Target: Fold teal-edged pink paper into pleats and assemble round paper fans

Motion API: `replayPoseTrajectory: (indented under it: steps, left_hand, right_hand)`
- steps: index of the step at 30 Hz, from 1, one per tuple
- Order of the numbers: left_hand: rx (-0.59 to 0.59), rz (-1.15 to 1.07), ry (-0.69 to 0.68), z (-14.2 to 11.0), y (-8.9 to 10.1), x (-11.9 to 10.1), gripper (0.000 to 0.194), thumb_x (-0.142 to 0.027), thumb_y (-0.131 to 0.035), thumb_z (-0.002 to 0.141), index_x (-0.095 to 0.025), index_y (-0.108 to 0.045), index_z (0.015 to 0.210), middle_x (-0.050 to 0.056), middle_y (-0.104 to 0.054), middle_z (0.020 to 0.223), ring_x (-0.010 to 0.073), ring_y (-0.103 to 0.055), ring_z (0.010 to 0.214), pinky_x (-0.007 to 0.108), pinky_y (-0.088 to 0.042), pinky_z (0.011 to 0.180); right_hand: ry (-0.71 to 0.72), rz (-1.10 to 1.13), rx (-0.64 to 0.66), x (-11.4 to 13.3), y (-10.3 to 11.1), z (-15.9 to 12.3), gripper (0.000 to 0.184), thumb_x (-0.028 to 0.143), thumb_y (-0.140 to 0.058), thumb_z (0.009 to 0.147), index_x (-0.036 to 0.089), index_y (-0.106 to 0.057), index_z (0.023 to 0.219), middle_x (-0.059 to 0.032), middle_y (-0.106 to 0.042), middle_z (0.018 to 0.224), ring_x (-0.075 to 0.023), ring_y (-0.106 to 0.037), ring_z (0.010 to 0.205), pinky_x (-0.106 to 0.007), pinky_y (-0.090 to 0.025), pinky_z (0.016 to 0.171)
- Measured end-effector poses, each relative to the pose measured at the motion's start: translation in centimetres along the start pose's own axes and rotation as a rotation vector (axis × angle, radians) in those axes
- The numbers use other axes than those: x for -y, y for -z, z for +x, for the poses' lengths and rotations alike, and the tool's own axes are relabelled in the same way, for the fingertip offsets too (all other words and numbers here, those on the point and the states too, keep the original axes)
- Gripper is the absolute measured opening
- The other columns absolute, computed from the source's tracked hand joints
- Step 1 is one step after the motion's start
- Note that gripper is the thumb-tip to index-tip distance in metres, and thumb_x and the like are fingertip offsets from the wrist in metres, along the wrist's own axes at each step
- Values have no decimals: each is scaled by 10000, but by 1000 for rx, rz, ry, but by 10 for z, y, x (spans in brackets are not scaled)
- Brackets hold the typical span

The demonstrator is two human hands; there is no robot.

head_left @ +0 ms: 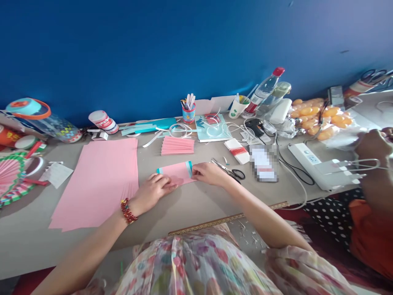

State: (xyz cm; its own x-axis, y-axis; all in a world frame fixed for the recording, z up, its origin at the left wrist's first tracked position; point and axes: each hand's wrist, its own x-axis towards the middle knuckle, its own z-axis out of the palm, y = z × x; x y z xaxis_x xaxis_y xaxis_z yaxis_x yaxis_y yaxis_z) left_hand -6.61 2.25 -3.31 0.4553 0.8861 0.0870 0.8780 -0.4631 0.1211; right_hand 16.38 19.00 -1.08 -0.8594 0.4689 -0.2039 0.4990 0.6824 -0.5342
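A small pink paper strip with light blue end bands (pixel 179 171) lies on the grey table (pixel 190 205) in front of me. My left hand (pixel 153 190), with a red bead bracelet on the wrist, presses its fingers flat on the strip's left part. My right hand (pixel 208 173) pinches the strip's right end by the blue band. A pleated pink paper piece (pixel 177 146) lies just behind the strip. A large pink sheet (pixel 98 180) lies to the left of my left hand.
Scissors (pixel 231 170) lie right of my right hand, beside a red-banded white block (pixel 237 151). A pen cup (pixel 188 112), paper cup (pixel 238 107), bottle (pixel 264 90) and cables line the blue wall. A colourful fan (pixel 12 176) lies far left. Another person's hand (pixel 373 143) is at right.
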Motion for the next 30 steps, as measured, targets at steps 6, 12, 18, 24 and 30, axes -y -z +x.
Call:
replayPoseTrajectory:
  steps: [6,12,18,24,30]
  left_hand:
    - [-21,-8,1,0,1,-1,414,-161,-418,994,-359,-541,1336,58,-582,1092,207,-496,1063,393,-397,960]
    - [15,16,-11,2,1,0,425,-152,-419,985,-339,-539,1347,61,-589,1117,221,-505,1058,413,-400,966]
    - [9,-23,-66,4,0,-5,415,-105,-428,951,-232,-574,1318,80,-600,1296,235,-480,1223,439,-354,1063]
    - [14,-23,-127,3,-5,-3,483,-106,-355,971,-220,-459,1428,52,-497,1467,206,-351,1402,433,-288,1137]
    - [61,-37,-132,-6,-6,1,554,-393,-371,1013,-199,-270,1523,71,-398,1534,214,-259,1462,462,-158,1203]
  right_hand:
    - [17,-55,10,0,-2,0,31,191,-637,852,175,-642,826,-24,-691,852,-148,-586,759,-221,-312,641]
    - [51,-111,-71,-1,-12,-6,29,204,-630,884,176,-627,877,-30,-677,855,-168,-597,818,-246,-347,712]
    - [114,-176,-279,-5,-34,-21,176,283,-524,967,184,-647,1043,-85,-645,1022,-202,-559,926,-306,-410,821]
    - [223,-450,-317,7,-56,-34,359,165,-458,964,277,-624,1261,-58,-605,1287,-262,-475,1138,-405,-401,960]
    - [178,-449,-293,25,-66,-44,373,244,-498,959,189,-585,1318,-80,-612,1304,-275,-456,1223,-445,-344,1089]
